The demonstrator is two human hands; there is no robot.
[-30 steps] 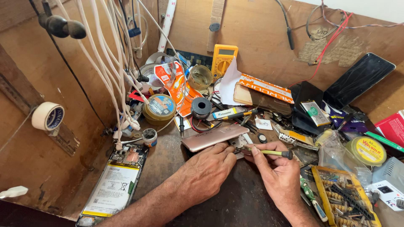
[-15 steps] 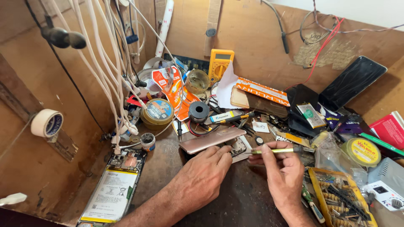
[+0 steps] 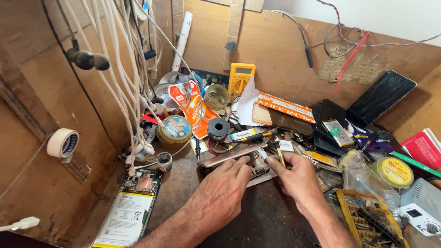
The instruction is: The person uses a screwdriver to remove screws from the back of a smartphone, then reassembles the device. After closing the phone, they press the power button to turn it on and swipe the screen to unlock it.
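At the frame's lower middle, the left hand (image 3: pixel 219 195) rests fingers-down on an opened phone (image 3: pixel 239 158) amid bench clutter, while the right hand (image 3: pixel 301 179) pinches what looks like a thin yellow-handled tool (image 3: pixel 280 157) just beside it.

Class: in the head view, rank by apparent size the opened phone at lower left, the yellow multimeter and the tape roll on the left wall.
1. opened phone
2. yellow multimeter
3. tape roll
The multimeter and tape roll look close in size; the meter lies farther away, so their order is unsure.
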